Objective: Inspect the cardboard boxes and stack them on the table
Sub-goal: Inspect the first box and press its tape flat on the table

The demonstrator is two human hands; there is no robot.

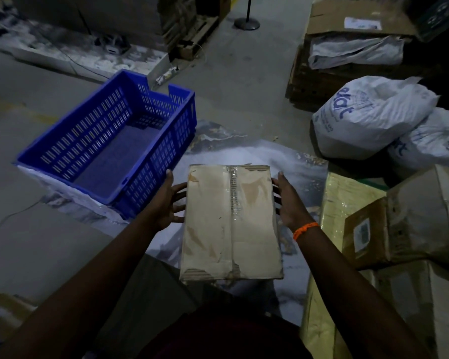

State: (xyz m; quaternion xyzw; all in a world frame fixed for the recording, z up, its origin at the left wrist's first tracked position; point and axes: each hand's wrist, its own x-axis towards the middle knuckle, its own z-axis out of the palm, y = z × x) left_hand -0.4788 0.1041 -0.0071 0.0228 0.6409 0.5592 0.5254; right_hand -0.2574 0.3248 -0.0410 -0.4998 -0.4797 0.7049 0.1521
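A flat, pale brown cardboard box (231, 221) with a taped centre seam is held level above the near part of the marbled grey-white tabletop (257, 156). The left hand (166, 203) presses its left side with spread, straight fingers (178, 189). The right hand (289, 203), an orange band (305, 230) at its wrist, supports the right side, fingers extended beneath. A blue slotted plastic crate (88, 130) sits at the tabletop's left edge. Brown cartons (399, 229) stand beyond its right edge.
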